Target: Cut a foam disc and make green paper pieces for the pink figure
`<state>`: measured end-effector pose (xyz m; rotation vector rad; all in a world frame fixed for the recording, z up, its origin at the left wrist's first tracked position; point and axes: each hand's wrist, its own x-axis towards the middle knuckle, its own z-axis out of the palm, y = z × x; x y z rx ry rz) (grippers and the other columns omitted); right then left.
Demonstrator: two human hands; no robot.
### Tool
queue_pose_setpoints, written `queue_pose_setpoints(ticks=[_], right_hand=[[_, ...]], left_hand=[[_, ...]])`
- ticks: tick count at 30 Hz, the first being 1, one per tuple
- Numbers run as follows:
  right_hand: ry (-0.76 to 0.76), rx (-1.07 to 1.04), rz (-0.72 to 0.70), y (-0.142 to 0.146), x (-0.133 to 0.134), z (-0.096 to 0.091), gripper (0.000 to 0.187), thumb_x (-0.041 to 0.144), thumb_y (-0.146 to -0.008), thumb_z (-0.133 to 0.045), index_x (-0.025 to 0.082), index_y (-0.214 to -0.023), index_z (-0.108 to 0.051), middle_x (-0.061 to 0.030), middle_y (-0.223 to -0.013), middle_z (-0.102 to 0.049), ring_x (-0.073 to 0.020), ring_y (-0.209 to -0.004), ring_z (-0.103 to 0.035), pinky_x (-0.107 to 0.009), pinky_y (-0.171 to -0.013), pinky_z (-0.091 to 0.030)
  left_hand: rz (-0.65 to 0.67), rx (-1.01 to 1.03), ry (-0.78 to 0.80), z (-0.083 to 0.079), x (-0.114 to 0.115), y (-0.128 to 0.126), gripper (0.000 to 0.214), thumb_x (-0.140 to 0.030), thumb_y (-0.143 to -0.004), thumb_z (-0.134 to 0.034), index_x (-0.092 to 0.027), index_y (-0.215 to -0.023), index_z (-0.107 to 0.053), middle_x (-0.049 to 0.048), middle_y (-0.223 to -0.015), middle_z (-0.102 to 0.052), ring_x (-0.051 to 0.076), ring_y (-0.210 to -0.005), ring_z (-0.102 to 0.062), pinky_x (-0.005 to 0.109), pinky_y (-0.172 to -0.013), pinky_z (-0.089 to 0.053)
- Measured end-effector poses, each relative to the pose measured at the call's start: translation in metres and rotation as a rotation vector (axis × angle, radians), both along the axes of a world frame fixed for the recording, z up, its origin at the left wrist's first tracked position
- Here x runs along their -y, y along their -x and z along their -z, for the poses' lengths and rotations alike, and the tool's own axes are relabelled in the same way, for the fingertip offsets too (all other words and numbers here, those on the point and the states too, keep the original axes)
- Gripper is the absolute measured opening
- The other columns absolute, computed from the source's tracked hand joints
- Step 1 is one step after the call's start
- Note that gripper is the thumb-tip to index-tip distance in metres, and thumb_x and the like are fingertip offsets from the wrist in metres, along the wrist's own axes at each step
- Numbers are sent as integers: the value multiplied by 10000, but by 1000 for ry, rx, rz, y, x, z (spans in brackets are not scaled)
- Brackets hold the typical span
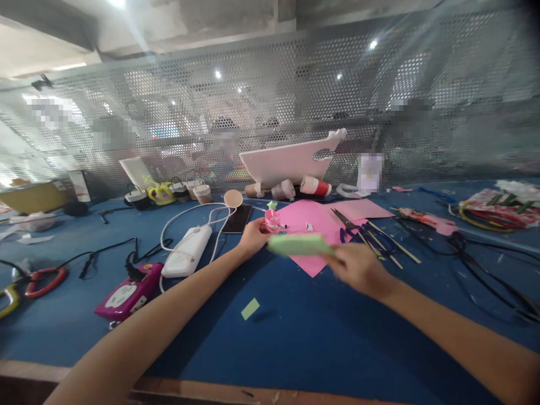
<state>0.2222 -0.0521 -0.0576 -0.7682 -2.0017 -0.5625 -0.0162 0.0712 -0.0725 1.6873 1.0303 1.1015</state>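
Note:
My right hand [360, 267] is closed on the end of a light green strip [299, 244], which is blurred and held above the pink paper. What the strip is made of I cannot make out. My left hand [253, 237] has its fingers closed at the side of a small pink cup-like craft piece [273, 220] with a green star [272, 206] on top. Beneath both lie sheets of pink paper [312, 265]. Scissors with blue handles [352, 225] and thin wooden sticks [407, 247] rest by my right hand. A small green paper piece [250, 309] is nearer me, its shadow beside it.
On the left are a white power bank [188, 251], a purple box with a plug [129, 292] and trailing cables. A phone [237, 219] lies behind my left hand. Paper cups [315, 186] and a white board [287, 163] line the mesh. A pink glue gun [439, 222] lies right.

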Motion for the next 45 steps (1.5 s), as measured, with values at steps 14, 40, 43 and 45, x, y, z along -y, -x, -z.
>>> queue_pose_setpoints(ticks=[14,40,43,45], right_hand=[[188,-268,276,-13,-13,5,405,350,-936,-471,199,-566,-541,32,-355,-475,-104,-316,-448,-252,-398,-318],[194,-208,107,-9,-4,4,403,346,-939,-473,186,-575,-533,26,-389,-515,-93,-332,-468,-233,-418,-322],[208,131,-245,4,4,3,339,327,-961,-432,186,-726,-633,-9,-547,-622,-109,-484,-560,-231,-506,-376],[203,10,-107,-1,-2,5,353,338,-958,-428,185,-712,-630,13,-466,-570,-104,-402,-502,-234,-448,-337]], left_hand=[[-16,-22,0,-1,1,-1,247,-153,-602,-749,-130,-815,-626,1,-669,-672,119,-567,-605,224,-526,-476],[-24,-21,10,0,-1,0,259,-149,-581,-766,-126,-810,-647,-9,-635,-660,110,-555,-596,220,-531,-476],[-4,13,34,0,-1,0,294,-130,-563,-770,-127,-830,-646,3,-690,-685,123,-595,-617,223,-540,-479],[2,35,36,0,-1,0,299,-126,-565,-768,-128,-836,-643,9,-715,-694,125,-610,-625,228,-556,-487]])
